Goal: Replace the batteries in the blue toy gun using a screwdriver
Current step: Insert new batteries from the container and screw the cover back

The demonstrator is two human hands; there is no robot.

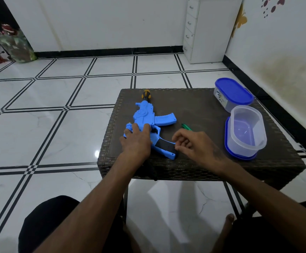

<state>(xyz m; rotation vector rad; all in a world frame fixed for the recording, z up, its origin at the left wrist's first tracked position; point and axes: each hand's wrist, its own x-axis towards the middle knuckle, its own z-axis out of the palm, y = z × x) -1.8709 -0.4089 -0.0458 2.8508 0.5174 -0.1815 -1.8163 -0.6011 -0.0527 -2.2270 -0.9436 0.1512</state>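
Toy gun: the blue toy gun (149, 123) lay flat on the left part of my dark woven table (194, 167), muzzle pointing away from me, black-panelled grip toward me.
Left hand: my left hand (135, 141) rested palm down on the rear of the gun, fingers spread flat over its body, pressing rather than wrapping.
Right hand: my right hand (194, 145) hovered just beside the grip, fingers loosely curled and parted, holding nothing I could see; the fingertips were at the end of the black panel, and I could not tell whether they touched it.
Screwdriver: a green screwdriver (186, 127) lay on the table just beyond my right hand, mostly hidden by it.
Containers: an open clear tub (247, 130) stood on its blue lid at the right, with a closed blue-lidded tub (233, 94) behind it.
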